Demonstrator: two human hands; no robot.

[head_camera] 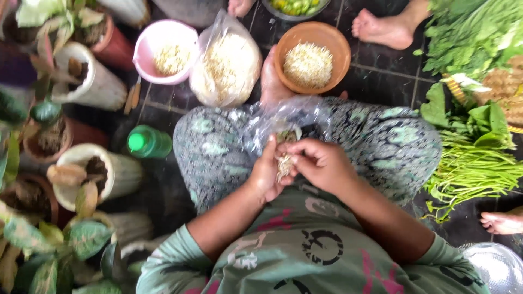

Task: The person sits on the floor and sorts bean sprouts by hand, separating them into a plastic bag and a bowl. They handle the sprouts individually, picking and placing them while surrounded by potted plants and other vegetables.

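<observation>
My left hand [267,173] and my right hand [320,163] meet over my lap, both pinching a small clump of pale bean sprouts [283,163]. A clear plastic bag [283,121] lies across my patterned trousers just beyond the fingers. Ahead on the dark tiled floor stand a brown bowl [338,46] with sprouts, a pink bowl [147,43] with a few sprouts, and a clear bag of sprouts [226,65] between them.
Potted plants in white and brown pots [92,81] crowd the left side, with a green-capped bottle [147,142] near my knee. Leafy greens [468,32] and long green stems [474,171] lie at right. Other people's feet [384,27] show at the top and right edge. A clear bowl [498,267] sits bottom right.
</observation>
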